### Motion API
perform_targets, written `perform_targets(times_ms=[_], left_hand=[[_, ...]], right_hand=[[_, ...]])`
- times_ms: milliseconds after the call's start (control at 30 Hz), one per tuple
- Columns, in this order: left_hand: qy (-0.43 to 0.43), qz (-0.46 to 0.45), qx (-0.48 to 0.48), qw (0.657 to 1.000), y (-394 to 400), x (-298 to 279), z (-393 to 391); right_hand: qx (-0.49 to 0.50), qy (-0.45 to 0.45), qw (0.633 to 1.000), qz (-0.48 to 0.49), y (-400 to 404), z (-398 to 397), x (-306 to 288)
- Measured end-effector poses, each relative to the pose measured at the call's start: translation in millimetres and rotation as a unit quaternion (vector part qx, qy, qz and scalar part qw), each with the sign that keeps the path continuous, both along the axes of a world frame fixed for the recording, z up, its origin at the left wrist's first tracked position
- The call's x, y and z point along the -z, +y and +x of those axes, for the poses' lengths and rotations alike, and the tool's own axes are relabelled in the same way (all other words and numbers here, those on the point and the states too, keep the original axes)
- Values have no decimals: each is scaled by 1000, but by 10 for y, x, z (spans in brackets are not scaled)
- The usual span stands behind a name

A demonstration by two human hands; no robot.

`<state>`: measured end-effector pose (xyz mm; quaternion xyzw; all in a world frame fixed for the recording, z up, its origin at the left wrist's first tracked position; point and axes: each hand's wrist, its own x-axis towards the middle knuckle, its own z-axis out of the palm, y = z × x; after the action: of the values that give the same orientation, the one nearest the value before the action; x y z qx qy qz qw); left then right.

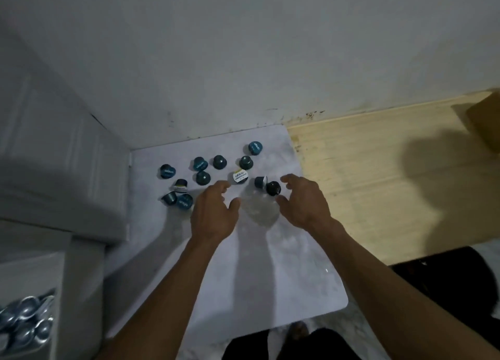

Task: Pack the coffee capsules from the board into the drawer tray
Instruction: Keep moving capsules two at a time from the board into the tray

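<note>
Several dark teal coffee capsules [202, 177] lie scattered over the far half of a white board [270, 265]. One shows a white label [240, 176]. A black capsule [273, 188] and a teal one on its side [260, 182] sit just left of my right hand [304, 204], whose fingers are spread around them without touching. My left hand [213, 213] hovers open over the board, right of a cluster of three capsules [177, 197]. The drawer tray [27, 324] at the lower left holds several silvery-blue capsules.
A white cabinet [62, 170] stands along the left, with the open drawer below it. A white wall [243, 62] backs the board. Pale wood flooring [378, 183] lies to the right, with a cardboard box [487, 121] at the far right edge.
</note>
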<state>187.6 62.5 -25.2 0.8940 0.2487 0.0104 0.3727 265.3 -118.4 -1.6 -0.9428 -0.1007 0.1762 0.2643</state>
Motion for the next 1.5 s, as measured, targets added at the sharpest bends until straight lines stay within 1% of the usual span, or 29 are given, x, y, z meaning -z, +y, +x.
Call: perform_targets(times_ms=[167,367,467,600,667,733,833,933,1033,1100,1200,1267,1400,1500], left_hand=[[-13,15,-10,1000,-16,286,334],[-32,34,-18,999,-97,602,529],[-50,40,-29,998,-129,710,553],[-83,47,-42,995,-174,789,560],[-96,49,-50,993,-192,809,555],[-112,53,-55,991,-199,832,547],[-135,57,-58,988,-213,894,547],[-157,62,-56,984,-215,954,537],[-175,68,-59,980,-220,1002,535],[-189,68,-57,978,-231,1028,529],[-209,73,-60,973,-254,1050,515],[-215,75,-65,971,-266,1059,519],[-226,69,-65,970,-281,1084,534],[-231,57,-71,969,-258,1099,529]], right_hand=[[-62,-2,996,-61,248,278,357],[-74,-27,994,-69,266,417,666],[-73,-40,996,-27,186,436,731],[-19,-46,995,81,62,415,804],[-4,-58,990,127,-11,376,862],[-14,-71,982,175,-72,303,901],[-20,-122,968,217,-67,189,977],[47,-161,958,231,-36,113,1108],[72,-145,955,249,-123,96,1271],[70,-154,953,251,-147,84,1301],[59,-238,935,257,-130,62,1325],[47,-255,934,244,-149,47,1352],[58,-245,940,230,-159,41,1438],[79,-183,954,224,-109,105,1658]])
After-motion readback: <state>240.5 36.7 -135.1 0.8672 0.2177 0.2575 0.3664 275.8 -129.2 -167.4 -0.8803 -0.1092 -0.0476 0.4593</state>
